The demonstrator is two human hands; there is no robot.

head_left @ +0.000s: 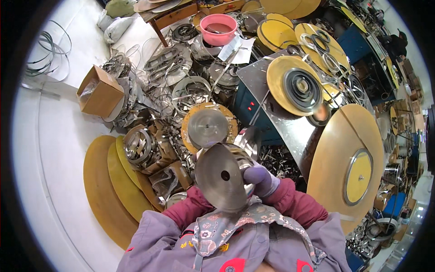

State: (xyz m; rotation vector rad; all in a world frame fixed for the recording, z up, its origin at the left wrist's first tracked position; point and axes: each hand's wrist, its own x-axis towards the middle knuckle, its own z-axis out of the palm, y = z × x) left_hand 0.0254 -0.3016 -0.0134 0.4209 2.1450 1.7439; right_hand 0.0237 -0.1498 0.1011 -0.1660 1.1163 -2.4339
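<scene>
The right hand (263,180) grips 1 silver disc (215,183), which hides the left hand, whose grip I cannot tell.

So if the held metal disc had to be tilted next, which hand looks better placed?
Probably the right: the right hand grips the metal disc at its right side; the left hand can't be made out beyond its sleeve.

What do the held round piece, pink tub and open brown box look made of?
Held round piece: metal, likely steel; brushed-looking, grey sheen.
Pink tub: probably plastic, smooth; even colour, rounded rim.
Open brown box: apparently cardboard, matte; flat folded panels.
</scene>
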